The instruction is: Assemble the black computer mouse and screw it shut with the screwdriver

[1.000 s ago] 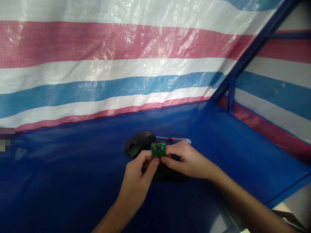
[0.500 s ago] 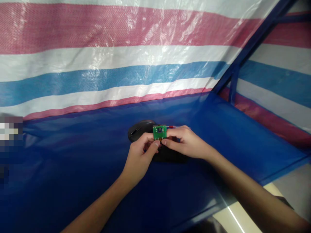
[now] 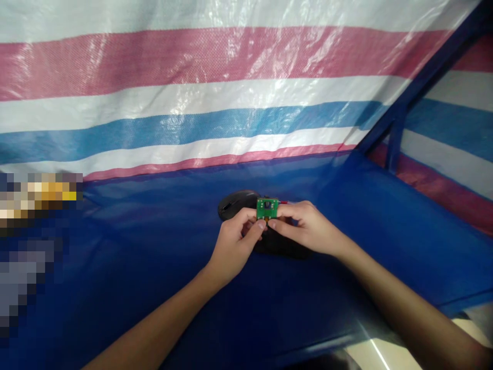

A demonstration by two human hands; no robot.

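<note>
Between my two hands is a small green circuit board (image 3: pixel 267 209), with a dark square part on its face that looks like a camera lens. My left hand (image 3: pixel 238 241) pinches its left side and lower edge, thumb in front. My right hand (image 3: pixel 304 226) grips the right side with thumb and forefinger. A thin red wire (image 3: pixel 284 202) shows just above my right forefinger. Behind and left of the board lies a black computer mouse (image 3: pixel 235 201). Another black object (image 3: pixel 283 245) lies below my hands, partly hidden by them, its kind unclear.
A blue covered tabletop (image 3: pixel 154 231) spreads under my hands. Striped plastic sheeting (image 3: pixel 192 103) hangs behind it, and a dark blue frame post (image 3: pixel 419 87) slants at the right. The left edge is pixelated. Light floor (image 3: pixel 385 353) shows at the lower right.
The view has shifted left, so hands, board and mouse appear farther right. Both hands keep their hold on the board, with little change in pose.
</note>
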